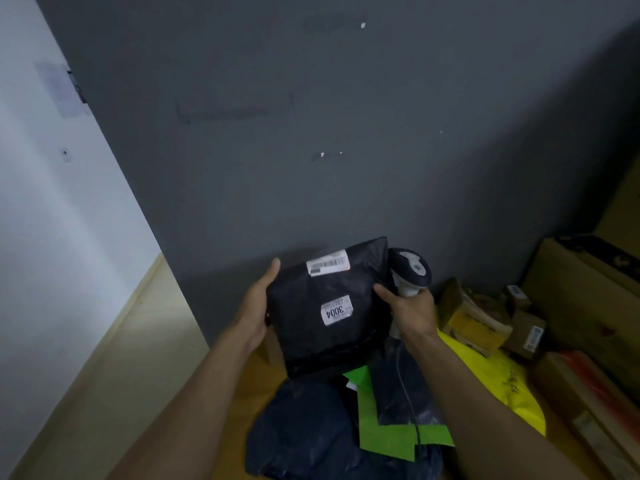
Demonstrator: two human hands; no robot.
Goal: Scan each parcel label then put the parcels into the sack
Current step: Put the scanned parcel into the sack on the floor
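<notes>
I hold a black plastic parcel [329, 306] up in front of the grey wall. It carries a white barcode label [327, 262] near its top and a white sticker [336, 310] reading 3004 at its middle. My left hand [258, 306] grips the parcel's left edge. My right hand [407, 306] grips the handle of a white and dark barcode scanner [412, 268], and its thumb presses on the parcel's right edge. The scanner's head sits just right of the parcel's top corner. Its cable [410, 410] hangs down. No sack is identifiable.
Below my hands lie dark plastic parcels [304, 431], a green piece [391, 434] and a yellow bag [502, 382] on a wooden surface. Cardboard boxes [478, 317] and larger cartons [585, 299] pile up at the right. A grey wall stands close ahead, a white wall at the left.
</notes>
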